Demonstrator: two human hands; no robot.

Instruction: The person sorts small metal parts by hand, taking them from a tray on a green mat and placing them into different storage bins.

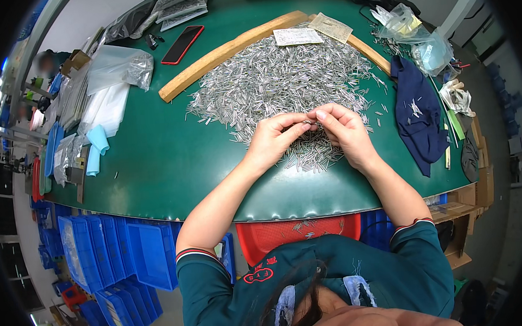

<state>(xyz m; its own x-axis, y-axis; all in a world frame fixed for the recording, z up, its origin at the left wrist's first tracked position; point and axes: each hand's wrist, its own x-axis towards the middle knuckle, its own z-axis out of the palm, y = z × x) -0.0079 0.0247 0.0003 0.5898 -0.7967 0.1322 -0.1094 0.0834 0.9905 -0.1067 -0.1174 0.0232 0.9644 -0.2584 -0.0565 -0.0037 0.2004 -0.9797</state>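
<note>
A broad heap of small silvery metal pins (280, 73) covers the middle of the green table (155, 162). Over its near part, my left hand (276, 137) and my right hand (347, 132) meet with fingertips pinched together. Between the fingertips are a few short metal pieces (309, 123), apparently pins like those in the heap; the fingers partly cover them. Loose pins lie below and around both hands.
Wooden strips (231, 53) border the heap's far side, with a small clear tray (297, 36) there. A red-edged phone (183, 45) and plastic bags (114, 67) lie left, a dark blue cloth (417, 116) right. Below the edge are a red basket (250, 240) and blue bins (150, 251).
</note>
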